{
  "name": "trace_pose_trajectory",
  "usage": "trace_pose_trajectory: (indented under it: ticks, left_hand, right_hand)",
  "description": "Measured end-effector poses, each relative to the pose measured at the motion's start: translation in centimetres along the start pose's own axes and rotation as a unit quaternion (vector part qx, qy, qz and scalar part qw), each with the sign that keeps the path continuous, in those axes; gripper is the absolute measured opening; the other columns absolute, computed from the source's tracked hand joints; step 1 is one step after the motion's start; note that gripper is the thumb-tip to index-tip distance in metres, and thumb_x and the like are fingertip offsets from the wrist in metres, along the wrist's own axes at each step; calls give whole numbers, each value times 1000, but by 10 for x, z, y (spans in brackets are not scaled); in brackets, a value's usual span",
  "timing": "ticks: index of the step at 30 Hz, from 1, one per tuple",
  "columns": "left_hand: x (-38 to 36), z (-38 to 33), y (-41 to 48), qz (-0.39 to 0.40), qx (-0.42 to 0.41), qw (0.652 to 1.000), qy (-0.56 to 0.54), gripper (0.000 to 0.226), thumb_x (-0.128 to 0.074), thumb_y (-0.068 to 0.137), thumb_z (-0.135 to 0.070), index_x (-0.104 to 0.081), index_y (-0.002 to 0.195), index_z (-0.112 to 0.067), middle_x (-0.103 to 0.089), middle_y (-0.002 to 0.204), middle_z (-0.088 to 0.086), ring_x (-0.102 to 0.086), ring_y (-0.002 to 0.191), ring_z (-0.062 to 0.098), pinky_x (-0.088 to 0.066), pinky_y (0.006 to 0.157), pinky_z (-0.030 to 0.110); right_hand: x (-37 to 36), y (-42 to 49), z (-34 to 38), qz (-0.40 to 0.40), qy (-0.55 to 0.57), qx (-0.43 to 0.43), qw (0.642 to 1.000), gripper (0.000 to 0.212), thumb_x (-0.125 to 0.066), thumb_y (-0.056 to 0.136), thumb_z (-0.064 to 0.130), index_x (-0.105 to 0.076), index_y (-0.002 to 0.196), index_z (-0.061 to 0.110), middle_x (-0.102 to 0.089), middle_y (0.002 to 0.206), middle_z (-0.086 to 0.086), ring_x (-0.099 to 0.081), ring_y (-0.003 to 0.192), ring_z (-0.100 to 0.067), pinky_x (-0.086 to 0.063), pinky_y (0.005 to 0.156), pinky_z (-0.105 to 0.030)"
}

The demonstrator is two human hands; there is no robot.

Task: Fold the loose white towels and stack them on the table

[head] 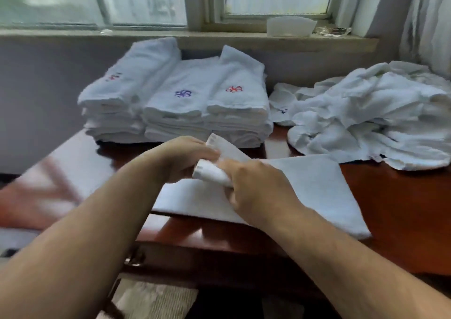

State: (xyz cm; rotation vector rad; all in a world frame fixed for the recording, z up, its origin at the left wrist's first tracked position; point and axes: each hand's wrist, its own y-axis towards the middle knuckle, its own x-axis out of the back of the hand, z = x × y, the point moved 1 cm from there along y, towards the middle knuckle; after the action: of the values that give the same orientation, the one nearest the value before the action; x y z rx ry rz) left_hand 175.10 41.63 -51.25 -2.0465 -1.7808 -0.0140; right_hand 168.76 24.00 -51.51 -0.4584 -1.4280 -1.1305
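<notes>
A white towel point(317, 192) lies partly folded on the dark red table point(395, 211) in front of me. My left hand point(180, 157) and my right hand point(253, 187) both pinch its lifted corners, held together just above the cloth. Behind them stand stacks of folded white towels point(175, 104) with small red and purple embroidered marks on top. A heap of loose white towels point(371, 113) sits at the right of the table.
The table stands against a wall under a window sill point(219, 39). A white container point(290, 26) rests on the sill, and curtains point(424, 21) hang at the right. The table's front edge with a metal drawer handle point(134, 257) is near my forearms.
</notes>
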Motion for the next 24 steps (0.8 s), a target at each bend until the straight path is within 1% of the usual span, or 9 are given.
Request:
trace_pose_trajectory:
  ticks: [3, 5, 8, 10, 13, 16, 20, 22, 24]
  left_hand:
    - [49, 12, -16, -51, 18, 997, 49, 39, -75, 78, -22, -72, 109, 2, -74, 99, 19, -64, 87, 25, -49, 78, 34]
    - [74, 23, -22, -72, 19, 993, 95, 19, -70, 89, -21, -76, 101, -7, -76, 95, 13, -63, 84, 24, -45, 72, 31]
    - [93, 38, -20, -129, 29, 988, 73, 17, -58, 97, -12, -75, 96, -11, -75, 105, 17, -67, 92, 28, -51, 87, 36]
    - [97, 38, -18, -167, 24, 984, 59, 20, -53, 100, -11, -72, 97, -14, -75, 107, 12, -71, 101, 29, -55, 98, 42]
    - [110, 38, -16, -206, 19, 968, 140, 23, -50, 101, -18, -71, 109, -12, -71, 115, 11, -67, 109, 30, -51, 101, 45]
    - [122, 45, -19, -230, 44, 958, 164, 24, -51, 99, -20, -72, 105, -8, -72, 107, 10, -68, 100, 31, -55, 94, 44]
    - [133, 55, -20, -243, 84, 940, 226, 21, -50, 95, -15, -68, 92, -6, -69, 97, 12, -64, 87, 31, -53, 80, 38]
    - [135, 58, -19, -247, 89, 927, 268, 22, -49, 96, -17, -65, 87, -4, -66, 91, 12, -61, 90, 34, -52, 75, 36]
    - [132, 59, -18, -283, 76, 890, 350, 16, -49, 96, -18, -61, 98, -7, -61, 102, 12, -56, 102, 35, -48, 79, 36]
  right_hand:
    - [-15, 9, 17, 54, -15, 19, 998, 27, -57, 90, 31, -59, 117, 31, -67, 111, 3, -63, 100, -29, -39, 69, -35]
    - [-23, 13, 27, 55, -34, 40, 997, 21, -53, 91, 31, -59, 111, 28, -67, 112, 5, -63, 102, -28, -43, 72, -36]
    - [-33, 19, 47, 35, -34, 75, 996, 14, -47, 95, 33, -56, 101, 26, -66, 106, 4, -63, 98, -27, -39, 66, -36]
    - [-38, 24, 59, 12, -32, 89, 995, 16, -44, 97, 34, -56, 100, 24, -67, 102, 2, -64, 95, -27, -36, 63, -35]
    - [-42, 33, 71, -14, -23, 102, 994, 20, -44, 100, 35, -59, 103, 22, -68, 97, 1, -65, 90, -28, -36, 60, -35]
    - [-47, 40, 78, -7, -9, 116, 993, 21, -43, 102, 35, -60, 105, 23, -68, 96, 1, -65, 89, -27, -35, 60, -34]
    - [-55, 47, 91, 22, 3, 122, 992, 24, -40, 103, 36, -59, 101, 21, -67, 96, 0, -63, 90, -27, -35, 62, -34]
    - [-58, 47, 95, 51, 4, 115, 992, 29, -42, 101, 42, -60, 97, 21, -67, 98, 1, -62, 95, -26, -37, 66, -34]
    - [-56, 46, 93, 91, 17, 103, 990, 38, -42, 99, 52, -66, 98, 22, -68, 101, 3, -61, 99, -23, -46, 74, -35]
